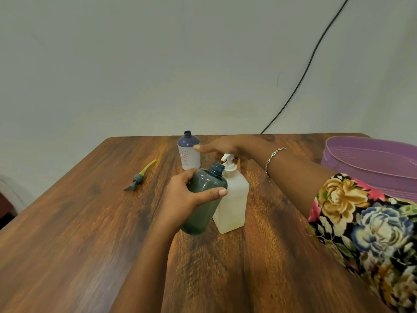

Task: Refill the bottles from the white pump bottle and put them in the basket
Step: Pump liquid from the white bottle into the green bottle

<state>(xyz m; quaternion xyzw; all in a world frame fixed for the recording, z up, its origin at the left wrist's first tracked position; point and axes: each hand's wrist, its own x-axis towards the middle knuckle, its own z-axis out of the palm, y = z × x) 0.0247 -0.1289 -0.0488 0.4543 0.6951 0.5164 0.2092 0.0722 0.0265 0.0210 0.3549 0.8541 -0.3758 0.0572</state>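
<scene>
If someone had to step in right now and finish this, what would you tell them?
Left hand grips the green bottle, tilted, mouth by the nozzle of the pump bottle.
Right hand, fingers straight, is at the pump top; pressing or not, unclear.
Purple bottle stands uncapped behind.
A loose pump cap lies to the left.
Basket at right shows no bottles.
Left: fill both, cap, basket them.
</scene>
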